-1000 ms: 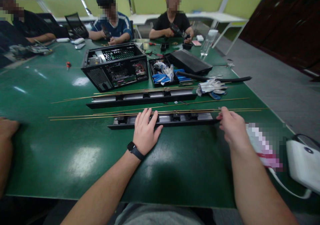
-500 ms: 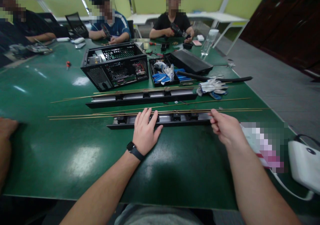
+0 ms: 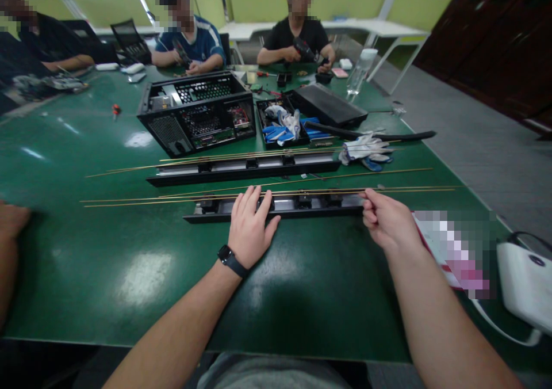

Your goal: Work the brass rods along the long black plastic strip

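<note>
My left hand (image 3: 251,225) lies flat over the middle of the nearer black channel-shaped rail (image 3: 319,211), fingers stretched forward and thumb apart. A dark watch sits on that wrist. At the rail's right end, my right hand (image 3: 388,219) is closed in a pinch, thumb and forefinger at the thin brass-coloured rods (image 3: 414,189). These long rods run lengthwise over the rail and stick out past both ends. Small black blocks (image 3: 304,199) sit inside the channel. Behind it lies a second similar rail (image 3: 241,174) with more thin rods along it.
Beyond the rails stand an open black computer case (image 3: 166,121), a box (image 3: 263,138) holding gloves, and another glove pair (image 3: 366,149). A black tube (image 3: 401,137) lies at right. A white device (image 3: 526,285) is near the right edge. Co-workers sit opposite; another person's hand (image 3: 12,222) rests at left.
</note>
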Action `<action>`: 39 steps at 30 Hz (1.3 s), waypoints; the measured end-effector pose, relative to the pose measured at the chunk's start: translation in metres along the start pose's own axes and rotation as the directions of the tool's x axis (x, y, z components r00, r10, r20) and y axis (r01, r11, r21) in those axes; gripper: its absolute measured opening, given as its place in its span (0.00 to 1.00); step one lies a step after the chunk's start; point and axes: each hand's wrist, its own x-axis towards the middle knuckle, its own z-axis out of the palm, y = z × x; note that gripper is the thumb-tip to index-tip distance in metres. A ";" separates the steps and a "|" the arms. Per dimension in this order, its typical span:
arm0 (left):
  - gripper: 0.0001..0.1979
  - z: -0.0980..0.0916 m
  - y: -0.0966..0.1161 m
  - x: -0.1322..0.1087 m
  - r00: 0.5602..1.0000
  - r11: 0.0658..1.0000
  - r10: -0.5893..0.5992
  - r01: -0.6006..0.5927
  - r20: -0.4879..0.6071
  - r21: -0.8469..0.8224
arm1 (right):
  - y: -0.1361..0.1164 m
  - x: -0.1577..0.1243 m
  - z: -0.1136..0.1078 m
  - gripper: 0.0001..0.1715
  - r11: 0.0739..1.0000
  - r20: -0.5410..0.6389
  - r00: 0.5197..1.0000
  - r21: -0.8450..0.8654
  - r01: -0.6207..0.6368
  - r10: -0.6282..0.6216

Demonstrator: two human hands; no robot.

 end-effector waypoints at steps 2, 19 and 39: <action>0.31 0.000 0.000 0.000 1.000 1.000 -0.005 0.005 0.002 -0.003 | -0.001 0.001 -0.001 0.20 1.000 -0.013 1.000 0.005 -0.005 0.005; 0.31 -0.002 0.003 0.001 1.000 1.000 -0.015 0.015 -0.004 0.004 | 0.002 -0.001 0.000 0.23 0.996 0.029 1.000 -0.087 0.013 -0.010; 0.30 -0.003 0.006 0.002 1.000 0.999 -0.017 0.017 0.010 0.033 | -0.002 0.001 0.000 0.14 0.998 0.037 0.998 -0.014 -0.059 0.059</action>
